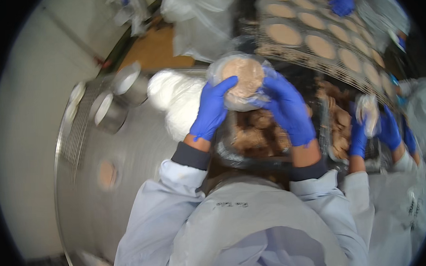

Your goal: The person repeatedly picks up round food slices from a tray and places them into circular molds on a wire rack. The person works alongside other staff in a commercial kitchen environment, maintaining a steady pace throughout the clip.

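Raised in front of me is a round, flat patty of pinkish ground meat wrapped in clear plastic film. My left hand, in a blue glove, grips its left edge with the thumb lying over the film. On the opposite edge my right hand, also blue-gloved, holds it, its fingers partly hidden behind the film. Below the patty stands a black-lined tub with lumps of ground meat in it. Close beside my left hand lies a white bundle, blurred, seemingly of plastic.
Metal containers stand on the steel table at left, with a small patty. At upper right, a wire rack carries rows of flat patties. Co-workers' gloved hands work at right beside another meat tub; another glove reaches over the rack.
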The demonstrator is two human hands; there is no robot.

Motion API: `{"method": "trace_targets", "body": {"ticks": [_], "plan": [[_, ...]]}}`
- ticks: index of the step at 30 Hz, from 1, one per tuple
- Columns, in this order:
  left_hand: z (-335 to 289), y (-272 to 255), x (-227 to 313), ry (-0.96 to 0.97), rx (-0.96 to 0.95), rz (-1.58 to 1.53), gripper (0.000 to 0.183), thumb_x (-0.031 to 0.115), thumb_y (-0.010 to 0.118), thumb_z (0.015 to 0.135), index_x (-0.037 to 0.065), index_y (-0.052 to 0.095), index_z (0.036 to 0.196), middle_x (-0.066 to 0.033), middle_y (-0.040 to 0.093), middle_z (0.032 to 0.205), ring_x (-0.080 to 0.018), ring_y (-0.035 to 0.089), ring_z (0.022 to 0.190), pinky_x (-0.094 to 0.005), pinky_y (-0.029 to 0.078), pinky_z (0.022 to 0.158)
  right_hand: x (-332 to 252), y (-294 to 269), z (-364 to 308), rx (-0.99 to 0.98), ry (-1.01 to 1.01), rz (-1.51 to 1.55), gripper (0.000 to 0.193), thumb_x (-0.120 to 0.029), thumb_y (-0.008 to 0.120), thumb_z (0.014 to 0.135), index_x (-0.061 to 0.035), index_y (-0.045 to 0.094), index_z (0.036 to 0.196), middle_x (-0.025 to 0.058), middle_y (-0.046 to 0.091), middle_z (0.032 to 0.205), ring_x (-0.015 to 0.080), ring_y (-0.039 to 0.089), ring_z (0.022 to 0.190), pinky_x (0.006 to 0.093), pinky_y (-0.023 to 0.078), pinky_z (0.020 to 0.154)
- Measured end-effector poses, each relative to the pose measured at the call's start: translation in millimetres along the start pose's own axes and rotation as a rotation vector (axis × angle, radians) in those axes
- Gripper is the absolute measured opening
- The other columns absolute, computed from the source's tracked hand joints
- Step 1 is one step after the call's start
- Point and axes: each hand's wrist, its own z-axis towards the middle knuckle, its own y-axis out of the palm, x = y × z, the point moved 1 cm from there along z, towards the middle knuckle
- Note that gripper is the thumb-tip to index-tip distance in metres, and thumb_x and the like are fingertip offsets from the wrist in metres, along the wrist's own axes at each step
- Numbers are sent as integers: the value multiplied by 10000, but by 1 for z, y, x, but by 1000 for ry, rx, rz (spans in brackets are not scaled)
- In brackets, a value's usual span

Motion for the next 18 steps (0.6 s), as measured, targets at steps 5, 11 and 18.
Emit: {"method": "trace_targets", "body": {"ticks": [5,11,18], "plan": [[-92,-135,25,157,439,110,430,94,583,771,-39,438,1154,-130,520,1085,-203,535,961,-291,428,856,2,-24,0,-90,164,19,454,-208,493,842,-2,386,1232,167,453,1218,286,458,1108,408,406,891],[-174,-187,24,289,772,312,376,59,553,806,-52,427,1142,-137,527,1057,-186,528,978,-269,442,864,-21,-72,16,291,-172,332,641,-212,552,816,35,204,1294,235,231,1352,346,247,1262,496,258,1011],[23,17,-41,-190,18,-186,373,157,570,819,3,449,1136,-112,481,1105,-229,460,1070,-329,385,929,-61,-101,30,308,-271,641,594,-154,553,804,20,262,1290,182,256,1360,344,251,1253,490,230,1026]]}}
